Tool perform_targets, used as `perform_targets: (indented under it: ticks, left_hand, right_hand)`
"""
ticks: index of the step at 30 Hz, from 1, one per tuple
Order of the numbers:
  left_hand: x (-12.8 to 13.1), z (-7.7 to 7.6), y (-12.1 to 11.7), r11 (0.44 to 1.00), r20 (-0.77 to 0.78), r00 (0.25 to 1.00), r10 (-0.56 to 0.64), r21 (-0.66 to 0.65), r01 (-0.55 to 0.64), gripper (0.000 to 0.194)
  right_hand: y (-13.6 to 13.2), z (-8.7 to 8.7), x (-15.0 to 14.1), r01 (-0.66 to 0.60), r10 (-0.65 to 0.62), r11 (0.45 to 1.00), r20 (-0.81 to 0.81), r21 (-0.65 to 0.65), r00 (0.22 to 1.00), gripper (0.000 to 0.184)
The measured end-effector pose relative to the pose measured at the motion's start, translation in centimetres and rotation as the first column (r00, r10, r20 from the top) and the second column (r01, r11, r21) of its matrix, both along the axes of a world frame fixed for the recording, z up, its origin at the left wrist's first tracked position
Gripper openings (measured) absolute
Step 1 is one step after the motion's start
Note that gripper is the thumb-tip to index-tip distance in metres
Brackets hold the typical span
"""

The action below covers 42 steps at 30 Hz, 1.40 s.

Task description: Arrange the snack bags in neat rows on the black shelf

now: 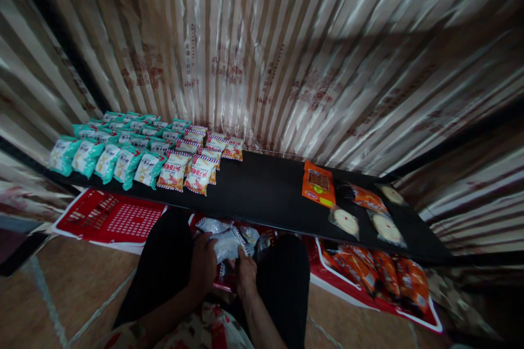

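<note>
Between my knees, my left hand (203, 264) has its fingers closed at the left edge of a snack bag (225, 245), pale silvery side up. My right hand (246, 274) grips the lower right edge of this bag with thumb and fingers. More silvery bags (249, 233) lie around it in a red basket (225, 283), mostly hidden by my hands and legs. Above, on a black shelf (262, 185), stand rows of teal snack bags (108, 161), with orange-and-white snack bags (199, 174) to their right.
To the right on the shelf lie an orange packet (318, 182), a darker orange packet (368, 198) and round pale items in clear wrap (346, 222). A red basket of orange packets (387, 278) sits below right, another red basket (118, 218) below left. A striped curtain (254, 54) hangs behind.
</note>
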<state>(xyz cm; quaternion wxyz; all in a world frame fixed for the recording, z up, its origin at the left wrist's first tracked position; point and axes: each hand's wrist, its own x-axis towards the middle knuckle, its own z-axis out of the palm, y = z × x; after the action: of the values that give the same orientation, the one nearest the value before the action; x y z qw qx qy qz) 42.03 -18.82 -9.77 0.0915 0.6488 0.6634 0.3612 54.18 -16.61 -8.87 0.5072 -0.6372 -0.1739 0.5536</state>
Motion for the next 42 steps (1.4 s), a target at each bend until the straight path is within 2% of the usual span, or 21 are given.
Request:
perform_targets:
  ticks: [2, 5, 11, 16, 23, 28, 32, 39, 42]
  left_hand:
    - [-0.1, 0.3, -0.1, 0.991, -0.043, 0.992, -0.118, 0.061, 0.120, 0.031]
    - [-0.3, 1.0, -0.1, 0.960, -0.079, 0.960, -0.268, 0.064, 0.273, 0.034]
    - [-0.6, 2.2, -0.2, 0.898, -0.092, 0.896, -0.434, 0.030, 0.439, 0.035]
    - [-1.1, 1.9, -0.2, 0.878, -0.126, 0.883, -0.452, 0.114, 0.465, 0.032]
    - [-1.4, 2.3, -0.1, 0.860, -0.177, 0.871, -0.457, 0.163, 0.484, 0.031]
    - [-1.4, 3.7, -0.3, 0.884, -0.157, 0.880, -0.448, 0.071, 0.462, 0.030]
    - [-1.6, 4.5, -0.6, 0.870, -0.164, 0.865, -0.475, 0.059, 0.489, 0.030]
    - [-2.2, 4.3, -1.0, 0.816, -0.175, 0.807, -0.565, 0.031, 0.578, 0.055]
    - [-2.4, 4.0, -0.9, 0.807, -0.180, 0.796, -0.578, 0.020, 0.591, 0.056]
  right_hand:
    - [0.0, 0.3, -0.1, 0.012, -0.012, 1.000, -0.024, -0.028, 1.000, 0.043]
    - [0.1, 0.6, -0.1, 0.010, -0.013, 0.999, -0.061, -0.051, 0.998, 0.043]
    - [0.0, 0.2, -0.1, 0.018, -0.022, 0.998, -0.073, -0.054, 0.997, 0.045]
    - [0.1, -0.2, -0.1, 0.023, -0.026, 0.998, -0.049, -0.060, 0.998, 0.047]
    - [0.2, 0.6, -0.1, -0.004, 0.002, 0.997, -0.027, -0.071, 1.000, 0.046]
    - [0.1, 0.9, -0.2, -0.020, 0.017, 0.999, -0.053, -0.049, 0.998, 0.046]
    - [0.0, 1.0, 0.0, -0.065, 0.062, 0.997, -0.075, -0.042, 0.995, 0.046]
    - [-0.1, 1.2, 0.1, -0.087, 0.083, 0.994, -0.069, -0.064, 0.994, 0.048]
    - [-0.1, 1.1, 0.2, -0.089, 0.083, 0.994, -0.089, -0.060, 0.993, 0.046]
